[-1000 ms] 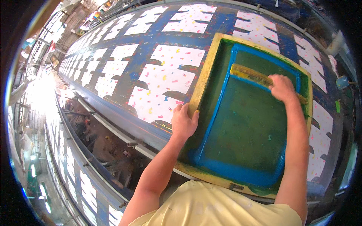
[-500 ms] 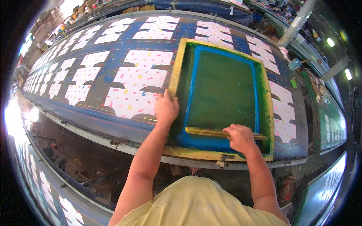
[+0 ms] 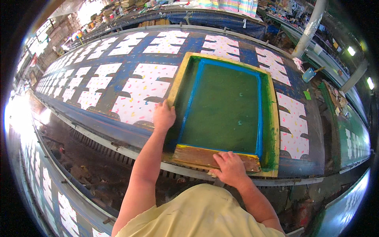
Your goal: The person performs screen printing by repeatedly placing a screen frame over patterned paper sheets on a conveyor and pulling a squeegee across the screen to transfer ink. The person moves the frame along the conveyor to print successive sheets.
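Note:
My left hand [image 3: 164, 116] grips the left rim of a rectangular screen-printing frame [image 3: 272, 91]. Its green mesh [image 3: 221, 106] has blue ink along the edges. A brown wooden squeegee [image 3: 195, 155] with a yellow top edge lies across the near end of the frame, broad face upward, and my right hand [image 3: 228, 168] is closed on it. The frame sits on a long printing table [image 3: 134, 57] among rows of white fabric pieces [image 3: 142, 94] printed with small coloured shapes.
A blue container [image 3: 308, 75] with a stick stands at the far right of the table. Beyond are a pillar [image 3: 310, 29] and a green side table [image 3: 347, 130]. A metal rail [image 3: 106, 145] runs along the near edge, and another table [image 3: 67, 213] is at lower left.
My right hand has drawn the squeegee from the far part of the screen to the near end and tipped it broad face up. My left hand stays on the rim.

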Tool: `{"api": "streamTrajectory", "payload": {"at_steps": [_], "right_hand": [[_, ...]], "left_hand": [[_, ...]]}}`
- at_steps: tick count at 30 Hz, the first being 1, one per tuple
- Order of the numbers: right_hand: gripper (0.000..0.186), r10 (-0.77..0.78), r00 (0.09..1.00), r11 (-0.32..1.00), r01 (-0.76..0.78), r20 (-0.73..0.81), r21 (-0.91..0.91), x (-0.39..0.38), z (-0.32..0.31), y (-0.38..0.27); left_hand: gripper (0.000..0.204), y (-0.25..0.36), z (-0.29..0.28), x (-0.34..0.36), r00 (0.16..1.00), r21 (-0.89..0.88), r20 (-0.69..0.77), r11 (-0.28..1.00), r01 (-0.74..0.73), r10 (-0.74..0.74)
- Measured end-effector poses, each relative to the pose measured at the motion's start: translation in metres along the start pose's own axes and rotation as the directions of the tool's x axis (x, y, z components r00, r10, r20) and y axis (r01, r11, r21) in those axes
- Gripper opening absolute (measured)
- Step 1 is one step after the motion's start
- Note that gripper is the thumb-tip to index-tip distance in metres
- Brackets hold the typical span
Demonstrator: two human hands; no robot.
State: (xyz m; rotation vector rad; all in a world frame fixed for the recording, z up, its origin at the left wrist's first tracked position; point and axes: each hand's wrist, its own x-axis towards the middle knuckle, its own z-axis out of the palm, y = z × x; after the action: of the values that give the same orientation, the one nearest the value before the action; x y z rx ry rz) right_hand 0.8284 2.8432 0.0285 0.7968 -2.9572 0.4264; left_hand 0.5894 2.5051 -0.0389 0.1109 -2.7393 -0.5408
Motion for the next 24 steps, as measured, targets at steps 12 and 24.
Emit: {"api": "streamTrajectory", "payload": {"at_steps": [12, 24], "right_hand": [[0.030, -0.043, 0.913, 0.953, 0.159, -0.407, 0.257, -0.098, -0.051, 0.176], [0.078, 0.544, 0.784, 0.838, -0.495, -0.297, 0.229, -0.101, -0.023, 0.262]], "left_hand": [[0.053, 0.028, -0.006, 0.004, 0.988, 0.221, 0.040, 0.966, 0.134, -0.146], [0.057, 0.022, -0.001, 0.006, 0.985, 0.301, 0.030, 0.941, 0.153, -0.169]]}}
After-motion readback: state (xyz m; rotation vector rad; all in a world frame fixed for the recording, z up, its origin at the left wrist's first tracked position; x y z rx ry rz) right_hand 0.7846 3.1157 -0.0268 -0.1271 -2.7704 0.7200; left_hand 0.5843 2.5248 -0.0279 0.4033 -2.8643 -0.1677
